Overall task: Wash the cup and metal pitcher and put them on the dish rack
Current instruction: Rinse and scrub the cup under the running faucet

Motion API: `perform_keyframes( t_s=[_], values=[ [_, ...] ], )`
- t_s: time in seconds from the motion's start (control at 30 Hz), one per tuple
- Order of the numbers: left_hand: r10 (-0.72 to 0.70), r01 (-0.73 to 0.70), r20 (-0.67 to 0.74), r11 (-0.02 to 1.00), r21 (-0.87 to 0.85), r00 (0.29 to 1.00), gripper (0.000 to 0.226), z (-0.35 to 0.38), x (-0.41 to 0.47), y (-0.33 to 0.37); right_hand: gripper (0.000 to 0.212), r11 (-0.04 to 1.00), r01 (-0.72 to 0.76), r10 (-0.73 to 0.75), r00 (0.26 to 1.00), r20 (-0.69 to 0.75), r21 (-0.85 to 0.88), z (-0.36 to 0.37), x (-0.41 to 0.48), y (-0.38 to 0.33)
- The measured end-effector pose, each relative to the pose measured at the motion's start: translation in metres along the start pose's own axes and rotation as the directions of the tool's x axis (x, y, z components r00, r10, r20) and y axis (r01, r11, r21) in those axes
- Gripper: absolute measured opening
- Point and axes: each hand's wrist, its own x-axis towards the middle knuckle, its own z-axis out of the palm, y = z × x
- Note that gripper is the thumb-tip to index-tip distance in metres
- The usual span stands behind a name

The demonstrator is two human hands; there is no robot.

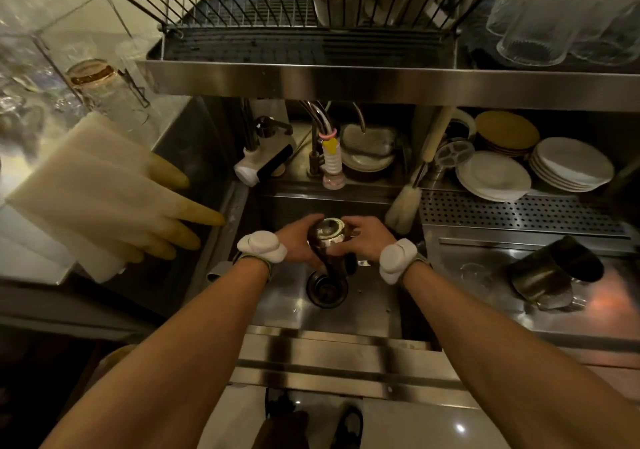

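Note:
Over the sink [377,310] both my hands hold a dark cup [327,235] with its light inside facing up. My left hand [296,240] wraps its left side, and my right hand [362,240] grips its right side. A dark stream pours from the cup down toward the drain [325,289]. The metal pitcher [550,270] lies tipped on its side on the steel counter to the right, apart from both hands. The wire dish rack [298,15] sits on the shelf above the sink, with a white vessel in it.
Rubber gloves [114,192] hang over the left counter edge. Faucets [266,157] and a bottle brush [405,206] stand behind the sink. Stacked plates [533,171] rest at the back right beside a perforated drain panel [519,209]. Glasses [561,15] stand on the upper right shelf.

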Motion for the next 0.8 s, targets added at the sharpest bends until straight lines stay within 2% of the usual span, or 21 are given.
perform_keyframes(
  t_s=[0.1,0.23,0.3,0.4,0.5,0.6,0.8],
  values=[
    [0.026,-0.036,-0.117,0.996,-0.079,0.993,0.102,-0.006,-0.002,0.01,0.028,0.984,0.053,-0.055,0.998,0.008,0.169,-0.007,-0.006,-0.017],
    [0.157,-0.173,-0.272,0.984,-0.036,0.95,0.099,-0.016,-0.008,0.025,0.028,0.949,0.109,-0.079,0.991,-0.111,0.295,-0.019,-0.006,-0.03],
    [0.142,-0.133,-0.256,0.99,0.051,0.956,0.096,-0.009,-0.008,0.023,0.03,0.97,0.076,-0.058,0.995,-0.08,0.232,-0.012,-0.003,-0.022],
    [0.083,-0.041,-0.148,0.964,0.264,0.985,0.092,0.008,-0.013,0.013,0.041,0.997,-0.025,0.022,0.999,0.044,0.079,0.003,-0.005,-0.01],
    [0.064,-0.017,-0.219,0.978,0.206,0.974,0.097,0.006,-0.015,0.01,0.037,0.983,-0.029,0.033,0.999,-0.015,0.182,0.007,-0.002,-0.005],
    [0.081,-0.011,-0.209,0.948,0.318,0.975,0.094,-0.001,-0.017,0.013,0.047,0.999,-0.005,0.004,1.0,-0.005,-0.033,0.009,0.001,-0.01],
    [0.04,0.019,-0.188,0.954,0.298,0.981,0.097,-0.01,-0.027,0.016,0.054,0.998,0.013,-0.009,0.997,0.07,-0.065,0.005,-0.004,-0.025]
  ],
)
